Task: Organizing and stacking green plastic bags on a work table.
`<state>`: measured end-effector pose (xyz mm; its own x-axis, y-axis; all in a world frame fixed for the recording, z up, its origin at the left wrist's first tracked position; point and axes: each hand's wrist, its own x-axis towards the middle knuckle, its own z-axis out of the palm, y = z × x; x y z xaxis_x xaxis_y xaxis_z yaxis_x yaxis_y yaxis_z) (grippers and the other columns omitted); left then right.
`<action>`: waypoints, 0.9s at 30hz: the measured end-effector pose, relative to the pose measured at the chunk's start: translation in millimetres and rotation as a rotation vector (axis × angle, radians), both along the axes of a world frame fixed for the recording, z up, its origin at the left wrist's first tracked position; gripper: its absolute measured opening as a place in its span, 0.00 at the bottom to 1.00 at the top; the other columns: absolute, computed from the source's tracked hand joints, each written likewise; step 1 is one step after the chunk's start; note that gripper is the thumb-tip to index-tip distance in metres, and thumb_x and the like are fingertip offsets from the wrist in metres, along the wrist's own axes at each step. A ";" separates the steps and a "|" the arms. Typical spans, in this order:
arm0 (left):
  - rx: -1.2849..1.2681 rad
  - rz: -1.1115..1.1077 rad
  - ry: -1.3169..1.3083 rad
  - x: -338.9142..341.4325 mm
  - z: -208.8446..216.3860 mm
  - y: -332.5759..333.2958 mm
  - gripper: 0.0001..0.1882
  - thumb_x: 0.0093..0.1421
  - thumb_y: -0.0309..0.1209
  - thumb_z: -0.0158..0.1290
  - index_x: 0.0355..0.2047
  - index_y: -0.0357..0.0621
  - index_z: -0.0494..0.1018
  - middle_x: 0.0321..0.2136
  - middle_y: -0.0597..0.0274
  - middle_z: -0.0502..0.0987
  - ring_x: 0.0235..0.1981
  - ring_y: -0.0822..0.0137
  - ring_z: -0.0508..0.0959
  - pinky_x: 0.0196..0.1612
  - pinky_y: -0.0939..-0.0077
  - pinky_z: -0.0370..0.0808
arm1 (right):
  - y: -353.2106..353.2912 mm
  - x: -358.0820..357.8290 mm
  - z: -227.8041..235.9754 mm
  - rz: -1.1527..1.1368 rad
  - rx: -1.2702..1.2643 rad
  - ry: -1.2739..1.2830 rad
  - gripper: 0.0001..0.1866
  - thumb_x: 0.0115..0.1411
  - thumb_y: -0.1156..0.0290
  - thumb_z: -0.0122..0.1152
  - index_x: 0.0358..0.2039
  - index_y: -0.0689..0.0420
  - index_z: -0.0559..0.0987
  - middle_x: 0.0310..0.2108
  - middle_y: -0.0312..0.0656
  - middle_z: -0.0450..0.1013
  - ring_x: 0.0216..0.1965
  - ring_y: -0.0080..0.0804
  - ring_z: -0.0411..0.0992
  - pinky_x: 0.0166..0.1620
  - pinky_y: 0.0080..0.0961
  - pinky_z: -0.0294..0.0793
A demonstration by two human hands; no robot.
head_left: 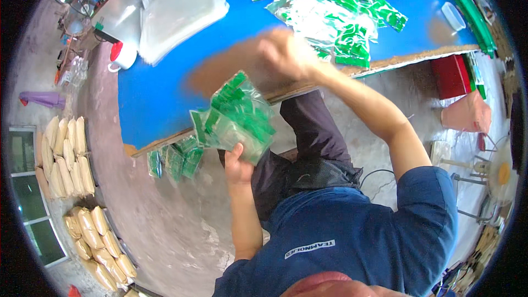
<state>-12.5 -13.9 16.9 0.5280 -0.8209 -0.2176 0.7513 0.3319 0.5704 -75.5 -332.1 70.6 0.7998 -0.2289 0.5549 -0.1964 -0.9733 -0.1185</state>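
1. One bundle of small clear plastic packets with green printing [235, 116] sits in your left hand [237, 166], gripped from below at its lower edge, held over your lap just off the table's near edge.
2. Judging by how it fans and sags, you have a light, limp, slick stack; pinch it low and across the full thickness, or the outer packets may slide out.
3. More of the same green packets [175, 160] hang off the edge of the blue table [159, 93], to the left of your bundle.
4. Your right hand [286, 55] is smeared by motion above the table; it seems loosely closed, but you cannot tell whether it holds anything.
5. Farther off, a loose heap of green-and-clear packets [335, 11] overlaps so much that single packets cannot be counted.
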 end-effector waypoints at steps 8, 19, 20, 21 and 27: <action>0.110 0.028 -0.020 1.5 -3.6 20.5 0.39 0.51 0.27 0.61 0.64 0.39 0.59 0.57 0.54 0.69 0.59 0.52 0.69 0.62 0.54 0.68 | 13.0 4.7 -13.7 -0.018 0.025 0.350 0.26 0.56 0.70 0.56 0.57 0.60 0.68 0.63 0.50 0.64 0.68 0.52 0.55 0.64 0.66 0.55; 0.111 0.110 -0.043 12.6 0.6 13.7 0.34 0.57 0.27 0.58 0.63 0.36 0.60 0.59 0.52 0.69 0.60 0.51 0.69 0.66 0.51 0.63 | 88.0 -3.8 -1.2 0.414 1.018 0.039 0.09 0.56 0.83 0.49 0.35 0.60 0.76 0.32 0.47 0.75 0.35 0.45 0.75 0.40 0.37 0.74; 0.107 0.124 -0.007 10.9 0.4 8.9 0.33 0.56 0.25 0.58 0.62 0.36 0.62 0.56 0.53 0.71 0.58 0.53 0.71 0.64 0.52 0.66 | 86.1 -2.7 -0.8 0.226 0.792 -0.106 0.08 0.57 0.80 0.52 0.37 0.60 0.77 0.36 0.47 0.75 0.37 0.45 0.74 0.42 0.37 0.74; 0.102 0.138 0.029 8.0 1.6 5.7 0.32 0.56 0.23 0.57 0.61 0.37 0.63 0.54 0.54 0.73 0.55 0.54 0.74 0.62 0.53 0.69 | 83.2 -2.6 0.6 0.041 0.560 -0.246 0.09 0.58 0.78 0.55 0.40 0.59 0.78 0.40 0.47 0.75 0.40 0.45 0.74 0.43 0.37 0.74; 0.099 0.146 -0.005 2.4 -5.7 25.2 0.31 0.55 0.25 0.57 0.60 0.37 0.64 0.53 0.54 0.73 0.55 0.55 0.74 0.61 0.54 0.70 | 64.6 5.0 -13.4 0.060 0.151 0.005 0.21 0.66 0.55 0.52 0.51 0.57 0.77 0.54 0.51 0.69 0.60 0.48 0.64 0.61 0.53 0.60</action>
